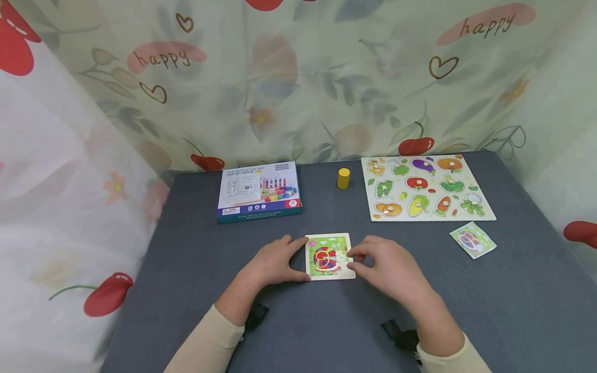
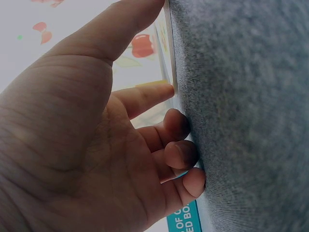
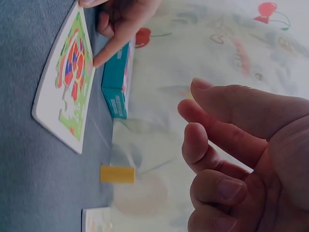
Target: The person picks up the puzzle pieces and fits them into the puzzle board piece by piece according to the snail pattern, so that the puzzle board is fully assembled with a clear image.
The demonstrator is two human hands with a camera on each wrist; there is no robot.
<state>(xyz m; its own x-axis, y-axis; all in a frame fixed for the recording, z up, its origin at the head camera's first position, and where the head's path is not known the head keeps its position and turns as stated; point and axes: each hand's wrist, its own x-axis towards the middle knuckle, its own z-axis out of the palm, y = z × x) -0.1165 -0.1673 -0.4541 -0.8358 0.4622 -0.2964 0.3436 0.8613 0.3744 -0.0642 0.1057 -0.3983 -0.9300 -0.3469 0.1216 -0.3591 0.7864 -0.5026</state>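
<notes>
On the grey tabletop lies a square puzzle board [image 1: 322, 257] with a red, blue and yellow picture on green inside a pale frame. My left hand [image 1: 278, 262] rests at its left side, index finger and thumb touching the upper and lower left corners. In the left wrist view this hand [image 2: 111, 125] has the other fingers bent near the cloth. My right hand [image 1: 389, 264] hovers at the board's right edge, thumb and index finger bent toward each other. The right wrist view shows no object between the fingertips of this hand [image 3: 231, 150].
Behind the board are a toy box [image 1: 259, 191], a yellow cylinder [image 1: 343, 178] and a large vegetable-picture board [image 1: 426, 189]. A small picture card [image 1: 473, 240] lies at the right. A printed curtain [image 1: 303, 103] stands along the table's back edge.
</notes>
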